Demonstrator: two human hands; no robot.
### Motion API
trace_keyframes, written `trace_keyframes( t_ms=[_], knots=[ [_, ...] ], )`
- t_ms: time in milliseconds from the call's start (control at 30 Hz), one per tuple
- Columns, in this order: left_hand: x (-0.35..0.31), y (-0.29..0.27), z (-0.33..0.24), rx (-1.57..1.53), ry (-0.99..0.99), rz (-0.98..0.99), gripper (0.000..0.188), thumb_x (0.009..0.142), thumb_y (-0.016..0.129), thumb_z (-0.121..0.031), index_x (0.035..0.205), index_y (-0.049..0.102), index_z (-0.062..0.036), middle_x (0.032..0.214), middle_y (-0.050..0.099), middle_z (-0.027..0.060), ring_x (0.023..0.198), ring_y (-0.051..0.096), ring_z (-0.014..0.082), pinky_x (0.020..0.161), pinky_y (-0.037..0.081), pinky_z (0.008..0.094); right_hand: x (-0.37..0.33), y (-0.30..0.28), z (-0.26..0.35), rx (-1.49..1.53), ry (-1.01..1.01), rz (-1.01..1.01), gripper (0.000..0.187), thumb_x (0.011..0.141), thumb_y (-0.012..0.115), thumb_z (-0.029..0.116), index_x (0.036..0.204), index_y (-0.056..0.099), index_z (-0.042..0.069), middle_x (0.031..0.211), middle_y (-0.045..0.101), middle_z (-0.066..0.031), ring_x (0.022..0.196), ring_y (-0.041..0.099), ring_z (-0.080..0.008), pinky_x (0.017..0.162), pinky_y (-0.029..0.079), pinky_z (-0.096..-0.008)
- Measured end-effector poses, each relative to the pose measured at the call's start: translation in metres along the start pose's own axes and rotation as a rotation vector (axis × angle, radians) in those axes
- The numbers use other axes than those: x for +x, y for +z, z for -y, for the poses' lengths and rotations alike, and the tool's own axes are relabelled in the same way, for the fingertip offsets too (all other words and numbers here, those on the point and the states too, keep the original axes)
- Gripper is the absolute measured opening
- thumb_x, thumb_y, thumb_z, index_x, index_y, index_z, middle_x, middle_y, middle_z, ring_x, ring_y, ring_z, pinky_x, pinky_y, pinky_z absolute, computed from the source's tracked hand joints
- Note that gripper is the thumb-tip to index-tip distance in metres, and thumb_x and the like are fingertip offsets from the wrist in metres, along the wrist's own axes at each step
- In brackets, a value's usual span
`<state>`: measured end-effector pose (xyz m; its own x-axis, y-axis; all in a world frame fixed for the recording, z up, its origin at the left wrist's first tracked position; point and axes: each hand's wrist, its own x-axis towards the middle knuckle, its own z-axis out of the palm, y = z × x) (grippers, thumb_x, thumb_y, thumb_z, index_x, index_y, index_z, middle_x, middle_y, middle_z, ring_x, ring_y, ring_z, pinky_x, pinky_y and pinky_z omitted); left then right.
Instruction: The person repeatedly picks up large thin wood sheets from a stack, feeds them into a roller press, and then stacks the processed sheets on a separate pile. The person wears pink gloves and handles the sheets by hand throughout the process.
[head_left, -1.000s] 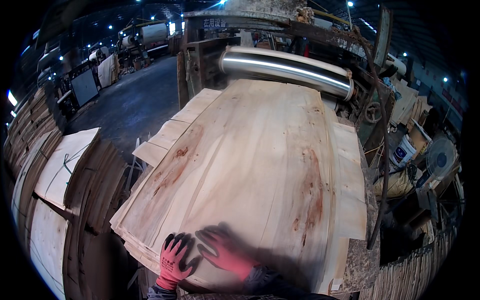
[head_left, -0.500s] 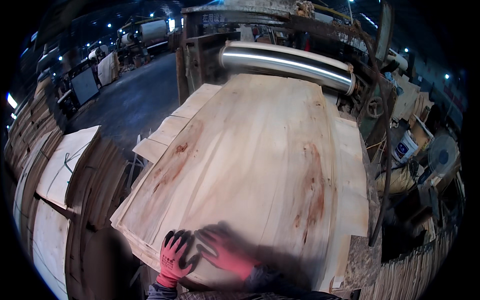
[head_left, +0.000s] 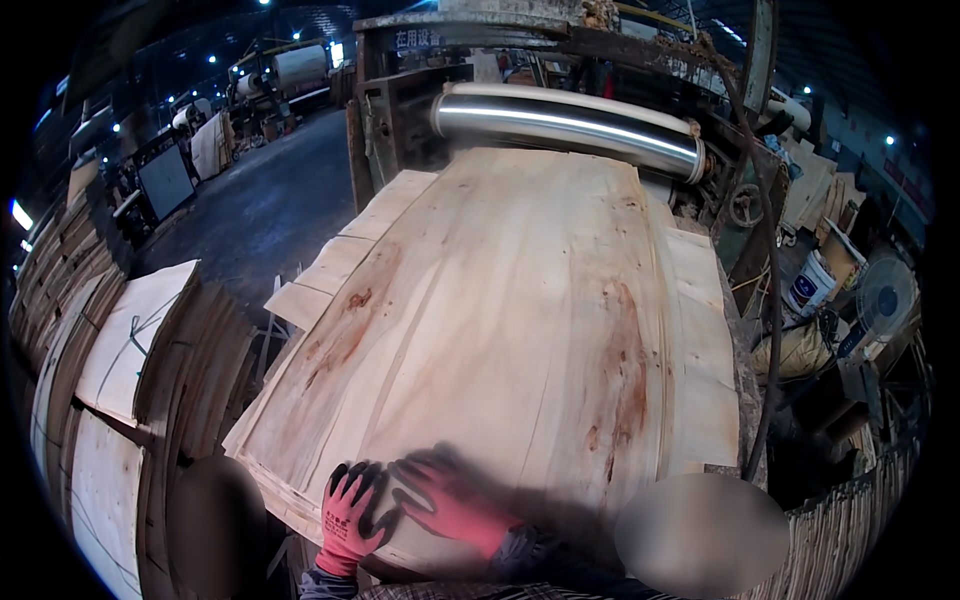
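Broad sheets of pale wood veneer (head_left: 480,330) with reddish-brown streaks lie in a stack in front of me. Near its front edge, my left hand (head_left: 352,515), in a pink glove with black-coated fingers, rests on the top sheet with the fingers spread. Close beside it, my right hand (head_left: 450,500) lies palm down in the same kind of glove, its fingers stretched toward the left hand. Neither hand grips anything. At the far end of the sheets is a long shiny metal roller (head_left: 570,125) on a machine frame.
Tied veneer bundles (head_left: 135,335) stand at the left. Along the right are a white bucket (head_left: 808,283), a fan (head_left: 885,297), a handwheel (head_left: 745,204) and a dark hanging hose (head_left: 770,350). More upright veneer (head_left: 850,530) fills the lower right. Blurred patches hide parts of both lower sides.
The view has tilted slightly, and a blurred patch now covers the sheets' lower right corner. Both hands stay in the same place on the veneer.
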<state>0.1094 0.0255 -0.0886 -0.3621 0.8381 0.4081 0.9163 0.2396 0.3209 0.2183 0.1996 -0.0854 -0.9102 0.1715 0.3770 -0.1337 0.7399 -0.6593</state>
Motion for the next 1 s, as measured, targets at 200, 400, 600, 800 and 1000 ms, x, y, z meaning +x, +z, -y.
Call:
trace_keyframes(
  t_ms=[200, 400, 600, 800, 1000],
  knots=[
    [0.003, 0.006, 0.004, 0.004, 0.015, -0.006, 0.063, 0.055, 0.066, -0.031, 0.111, 0.054, -0.0052, 0.119, 0.047, 0.0153, 0.111, 0.043, 0.0400, 0.096, 0.031, 0.0537, 0.003, -0.007, 0.003, -0.049, -0.084, -0.105, 0.037, 0.082, 0.057, 0.020, 0.114, 0.052, 0.001, 0.109, 0.055, -0.0150, 0.106, 0.049, -0.0297, 0.094, 0.035, -0.0413],
    [-0.001, -0.005, -0.001, 0.024, 0.011, -0.016, 0.054, 0.065, 0.062, -0.026, 0.113, 0.054, -0.0021, 0.122, 0.049, 0.0174, 0.113, 0.045, 0.0376, 0.099, 0.030, 0.0500, 0.006, -0.002, 0.001, 0.013, -0.005, -0.017, 0.040, 0.082, 0.056, 0.028, 0.115, 0.054, 0.005, 0.115, 0.055, -0.0123, 0.114, 0.045, -0.0274, 0.101, 0.028, -0.0441],
    [0.006, -0.046, -0.001, -0.328, -0.012, -0.165, 0.044, 0.075, 0.058, -0.003, 0.118, 0.051, 0.0030, 0.124, 0.049, 0.0190, 0.118, 0.043, 0.0349, 0.101, 0.029, 0.0425, 0.007, -0.021, 0.005, 0.054, -0.058, -0.129, 0.031, 0.081, 0.058, 0.018, 0.109, 0.058, 0.006, 0.105, 0.060, -0.0133, 0.100, 0.055, -0.0295, 0.093, 0.038, -0.0382],
    [0.068, -0.181, -0.158, -1.328, 0.282, -0.834, 0.028, 0.084, 0.051, -0.019, 0.093, 0.057, 0.0066, 0.093, 0.059, 0.0222, 0.080, 0.056, 0.0362, 0.070, 0.046, 0.0453, 0.005, -0.026, 0.015, 0.153, 0.049, -0.012, 0.037, 0.081, 0.058, 0.014, 0.117, 0.053, 0.005, 0.116, 0.054, -0.0160, 0.111, 0.048, -0.0319, 0.096, 0.036, -0.0376],
    [0.080, -0.194, -0.150, -1.367, 1.108, -0.257, 0.033, 0.088, 0.049, -0.028, 0.087, 0.058, 0.0042, 0.088, 0.059, 0.0212, 0.072, 0.057, 0.0339, 0.063, 0.047, 0.0453, 0.002, -0.024, -0.002, 0.199, 0.113, 0.102, 0.041, 0.083, 0.054, 0.012, 0.123, 0.048, 0.003, 0.123, 0.049, -0.0171, 0.116, 0.044, -0.0314, 0.098, 0.035, -0.0374]
  ],
)
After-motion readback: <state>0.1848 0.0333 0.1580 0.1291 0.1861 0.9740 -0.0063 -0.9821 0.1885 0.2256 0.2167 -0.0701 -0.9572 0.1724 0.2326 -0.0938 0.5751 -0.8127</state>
